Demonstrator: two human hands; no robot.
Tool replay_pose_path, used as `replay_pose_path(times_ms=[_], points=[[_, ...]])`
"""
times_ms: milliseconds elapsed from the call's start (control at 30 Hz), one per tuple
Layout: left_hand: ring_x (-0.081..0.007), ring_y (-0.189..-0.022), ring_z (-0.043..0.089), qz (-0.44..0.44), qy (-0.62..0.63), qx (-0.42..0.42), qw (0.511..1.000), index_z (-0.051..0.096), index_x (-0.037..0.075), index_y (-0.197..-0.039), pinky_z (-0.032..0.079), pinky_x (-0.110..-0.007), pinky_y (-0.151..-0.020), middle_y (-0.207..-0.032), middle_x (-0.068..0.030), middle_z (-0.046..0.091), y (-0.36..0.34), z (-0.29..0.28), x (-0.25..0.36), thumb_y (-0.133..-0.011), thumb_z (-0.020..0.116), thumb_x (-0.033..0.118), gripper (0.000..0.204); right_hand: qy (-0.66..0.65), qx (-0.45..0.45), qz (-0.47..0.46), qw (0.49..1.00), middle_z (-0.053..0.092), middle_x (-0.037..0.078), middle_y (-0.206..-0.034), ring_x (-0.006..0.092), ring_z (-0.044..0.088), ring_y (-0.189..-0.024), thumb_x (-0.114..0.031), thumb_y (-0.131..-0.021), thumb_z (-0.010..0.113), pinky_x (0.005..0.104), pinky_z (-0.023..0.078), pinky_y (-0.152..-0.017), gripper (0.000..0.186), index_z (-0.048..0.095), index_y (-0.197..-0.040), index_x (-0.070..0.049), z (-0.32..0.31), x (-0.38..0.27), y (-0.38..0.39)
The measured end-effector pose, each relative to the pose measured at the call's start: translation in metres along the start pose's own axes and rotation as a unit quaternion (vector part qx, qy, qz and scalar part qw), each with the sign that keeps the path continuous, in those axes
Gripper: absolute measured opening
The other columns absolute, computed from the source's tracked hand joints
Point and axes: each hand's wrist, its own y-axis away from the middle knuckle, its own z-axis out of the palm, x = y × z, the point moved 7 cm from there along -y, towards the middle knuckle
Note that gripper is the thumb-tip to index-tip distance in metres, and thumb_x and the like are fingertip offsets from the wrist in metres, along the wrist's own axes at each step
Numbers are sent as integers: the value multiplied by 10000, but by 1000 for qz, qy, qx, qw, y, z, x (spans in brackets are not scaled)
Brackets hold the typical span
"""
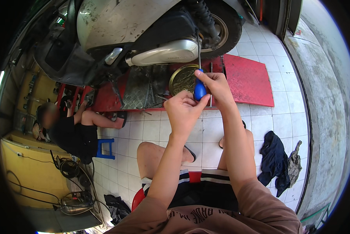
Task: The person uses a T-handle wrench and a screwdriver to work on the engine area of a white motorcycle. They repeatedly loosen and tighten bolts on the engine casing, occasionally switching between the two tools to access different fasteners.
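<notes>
A screwdriver with a blue handle points away from me, its long thin shaft reaching up to the scooter's rear end. My right hand is closed round the upper part of the handle, thumb near the shaft. At the handle's butt end, the fingers of my left hand are curled against it. Ahead is the scooter, with a silver engine-side cover and a black rear wheel. Whether the screwdriver's tip touches the scooter cannot be made out. Behind my hands, a round metal tray holds small loose parts.
The scooter stands over a red lift platform with a dark tread plate. At left, another person sits by a blue stool. Dark cloths lie on the tiles at right; hoses and a compressor-like tank are lower left.
</notes>
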Motion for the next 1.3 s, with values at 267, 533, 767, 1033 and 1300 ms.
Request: replay_pose_path(times_ms=[267, 533, 767, 1033, 1300], points=[[-100, -437, 532, 21, 7, -10, 1000, 619, -2, -776, 378, -215, -434, -566, -47, 605, 15, 13, -14, -888, 664, 348, 370, -60, 6, 36, 998, 649, 92, -668, 152, 614, -569, -241, -897, 630, 276, 488, -537, 323, 649, -779, 59, 1, 13, -3], [-115, -517, 486, -289, 548, -188, 762, 574, 3, -1019, 339, -222, -464, -735, -51, 591, 38, 63, -42, -990, 362, 556, 593, -197, -77, 74, 975, 661, 138, -752, 206, 652, -640, -315, -979, 497, 292, 534, -571, 410, 617, -881, 64, 19, 7, 4], [-96, -432, 530, -158, 99, -57, 981, 635, 5, -795, 359, -235, -395, -626, -51, 625, 15, 23, -37, -907, 675, 273, 293, -80, -14, 55, 995, 660, 117, -711, 173, 624, -607, -333, -941, 564, 268, 507, -580, 414, 650, -835, 57, 7, 14, -5], [-110, -452, 561, 19, -54, -4, 998, 612, -8, -780, 404, -246, -432, -578, -39, 612, 18, 21, -12, -925, 648, 311, 352, -59, -6, 29, 998, 650, 80, -687, 128, 595, -592, -299, -924, 603, 265, 485, -571, 369, 660, -798, 43, 2, 13, -8], [-120, -489, 554, -211, 367, -138, 895, 597, -14, -912, 365, -228, -425, -677, -74, 621, 19, 47, -24, -972, 495, 479, 507, -531, -191, 88, 821, 603, 106, -889, 195, 615, -747, -342, -965, 544, 291, 541, -668, 371, 547, -1056, 17, 33, 18, -3]])
